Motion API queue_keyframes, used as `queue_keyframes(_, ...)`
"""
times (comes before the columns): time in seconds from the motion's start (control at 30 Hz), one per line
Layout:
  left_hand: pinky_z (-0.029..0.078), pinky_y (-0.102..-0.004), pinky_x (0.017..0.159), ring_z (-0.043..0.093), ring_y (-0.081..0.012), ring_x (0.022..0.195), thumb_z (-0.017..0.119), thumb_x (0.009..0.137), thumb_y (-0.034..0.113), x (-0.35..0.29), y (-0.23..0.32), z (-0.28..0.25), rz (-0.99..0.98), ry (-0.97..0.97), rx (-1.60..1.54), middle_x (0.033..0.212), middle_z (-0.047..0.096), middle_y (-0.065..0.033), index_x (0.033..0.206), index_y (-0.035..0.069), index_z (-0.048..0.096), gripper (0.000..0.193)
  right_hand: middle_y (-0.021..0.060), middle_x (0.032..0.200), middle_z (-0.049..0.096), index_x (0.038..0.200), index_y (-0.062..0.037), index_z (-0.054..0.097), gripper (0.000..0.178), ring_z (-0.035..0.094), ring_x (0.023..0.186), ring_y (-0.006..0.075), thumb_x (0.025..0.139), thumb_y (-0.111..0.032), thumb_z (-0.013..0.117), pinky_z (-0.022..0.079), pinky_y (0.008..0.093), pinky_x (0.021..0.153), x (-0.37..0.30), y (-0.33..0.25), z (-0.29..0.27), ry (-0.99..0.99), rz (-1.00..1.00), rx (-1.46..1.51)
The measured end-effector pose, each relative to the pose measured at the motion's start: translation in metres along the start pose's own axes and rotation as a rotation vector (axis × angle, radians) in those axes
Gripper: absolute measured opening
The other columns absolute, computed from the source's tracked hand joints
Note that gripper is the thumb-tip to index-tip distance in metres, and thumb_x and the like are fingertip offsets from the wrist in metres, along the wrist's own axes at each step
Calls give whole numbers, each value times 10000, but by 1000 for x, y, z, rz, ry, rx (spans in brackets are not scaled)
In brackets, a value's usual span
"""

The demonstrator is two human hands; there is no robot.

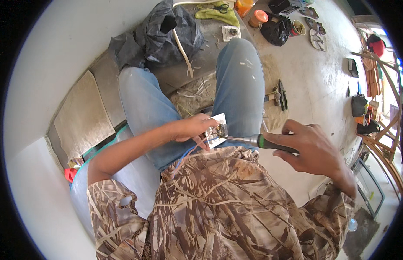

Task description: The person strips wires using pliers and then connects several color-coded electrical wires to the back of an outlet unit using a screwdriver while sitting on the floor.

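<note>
Above my lap, my left hand (193,128) grips a white electrical wall plate (215,142) with its back side turned up. Dark terminal parts (221,129) show in the middle of it. A blue and a reddish-brown wire (182,159) run from the plate down toward my shirt, passing near my left fingers. My right hand (312,145) is closed around the dark green-and-black handle of a screwdriver (252,139). The screwdriver's metal shaft points left, and its tip is at the terminal parts; whether it sits in a screw is too small to tell.
Pliers (282,96) lie on the floor right of my knee. Beyond my legs are a black plastic bag (151,37), a white cable (182,50), scissors (221,8) on a green cloth (216,16), and another white plate (231,33). Farther right are sandals (317,40) and a black bag (277,30).
</note>
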State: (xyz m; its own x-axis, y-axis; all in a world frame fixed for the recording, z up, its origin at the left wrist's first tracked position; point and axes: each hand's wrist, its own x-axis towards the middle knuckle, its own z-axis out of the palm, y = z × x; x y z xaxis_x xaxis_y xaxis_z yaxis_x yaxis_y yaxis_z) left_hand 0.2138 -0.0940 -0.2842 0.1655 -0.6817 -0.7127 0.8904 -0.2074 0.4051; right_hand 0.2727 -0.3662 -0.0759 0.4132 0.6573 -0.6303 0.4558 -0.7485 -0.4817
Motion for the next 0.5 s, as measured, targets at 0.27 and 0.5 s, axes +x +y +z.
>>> queue_keyframes(0.27,506,-234,444,714,-194,708,427,1015,385,-61,14,-66,382,383,-213,1010,700,-151,1259,7,531,461,148,1017,613,1250,-9,533,363,591,869,322,914,-117,616,475,346,829,6,130,114,905,429,567)
queue_keyframes(0.5,478,-192,448,684,-137,706,424,1023,405,-105,6,-102,932,633,-557,1118,695,-180,1298,28,550,484,173,1047,669,1275,27,531,366,623,1002,243,971,-174,563,484,384,892,130,250,355,839,846,546)
